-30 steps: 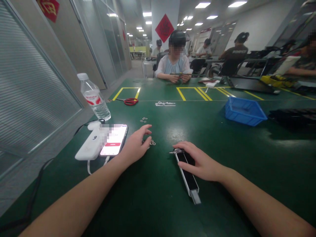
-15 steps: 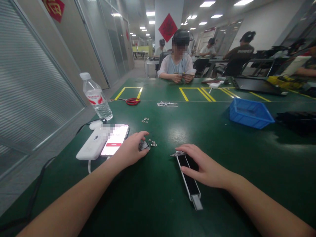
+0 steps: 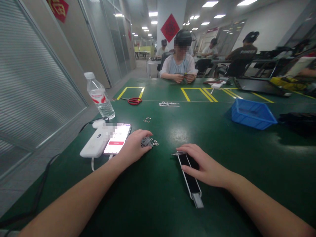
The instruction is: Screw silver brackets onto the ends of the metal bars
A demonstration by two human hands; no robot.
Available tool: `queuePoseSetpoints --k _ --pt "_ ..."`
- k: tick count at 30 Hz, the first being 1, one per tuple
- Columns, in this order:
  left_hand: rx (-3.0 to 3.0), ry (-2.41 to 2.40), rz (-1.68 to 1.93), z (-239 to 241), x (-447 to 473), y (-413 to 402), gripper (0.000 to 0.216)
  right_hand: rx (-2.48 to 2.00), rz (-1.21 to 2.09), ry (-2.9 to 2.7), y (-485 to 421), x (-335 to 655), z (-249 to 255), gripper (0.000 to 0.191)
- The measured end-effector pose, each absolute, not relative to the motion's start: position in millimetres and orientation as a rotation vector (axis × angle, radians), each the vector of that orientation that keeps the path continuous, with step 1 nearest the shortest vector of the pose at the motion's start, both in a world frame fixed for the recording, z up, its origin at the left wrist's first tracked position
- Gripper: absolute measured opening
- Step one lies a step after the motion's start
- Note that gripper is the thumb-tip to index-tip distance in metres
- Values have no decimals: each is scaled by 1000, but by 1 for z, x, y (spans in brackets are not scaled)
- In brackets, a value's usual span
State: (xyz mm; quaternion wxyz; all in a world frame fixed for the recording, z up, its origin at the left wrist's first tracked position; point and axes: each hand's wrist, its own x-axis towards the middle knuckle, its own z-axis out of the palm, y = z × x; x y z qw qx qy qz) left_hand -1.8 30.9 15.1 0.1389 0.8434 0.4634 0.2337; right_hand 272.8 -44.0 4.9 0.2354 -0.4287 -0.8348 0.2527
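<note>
My left hand [image 3: 134, 147] rests on the green table [image 3: 222, 144], fingers curled round a small grey metal part [image 3: 146, 142]. Several tiny washers [image 3: 155, 143] lie just right of that part. My right hand [image 3: 206, 166] lies over a long black strip with a silver end [image 3: 191, 181], fingers wrapped on its upper half, holding it against the table. A small metal piece [image 3: 178, 153] sticks out at the strip's far end by my fingertips.
A lit phone [image 3: 118, 138] lies on a white power bank [image 3: 95, 144] at left, with a water bottle [image 3: 100, 96] behind. More washers [image 3: 147, 119], red scissors [image 3: 134, 101], and a blue bin [image 3: 253, 114] sit farther off. A person [image 3: 179, 62] sits opposite; others work behind.
My left hand, open and reaching a second ago, has closed on the small grey part beside the washers. My right hand has stayed on the black strip.
</note>
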Motion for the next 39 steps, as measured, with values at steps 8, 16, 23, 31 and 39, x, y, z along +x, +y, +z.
queuePoseSetpoints --k 8,16,23,31,39 --pt "2399 1364 724 15 -3 36 24 -1204 730 -2295 -42 273 6 42" --pt "2393 1402 882 20 -11 42 7 -1200 726 -2277 -44 273 4 41" --pt "2180 1670 990 22 -13 66 10 -1185 704 -2284 -43 273 1 42" --pt "2169 1563 838 4 7 80 8 -1202 701 -2265 -43 271 1 40" --pt "2110 1615 888 3 -2 85 18 -1202 696 -2254 -42 271 -2 40"
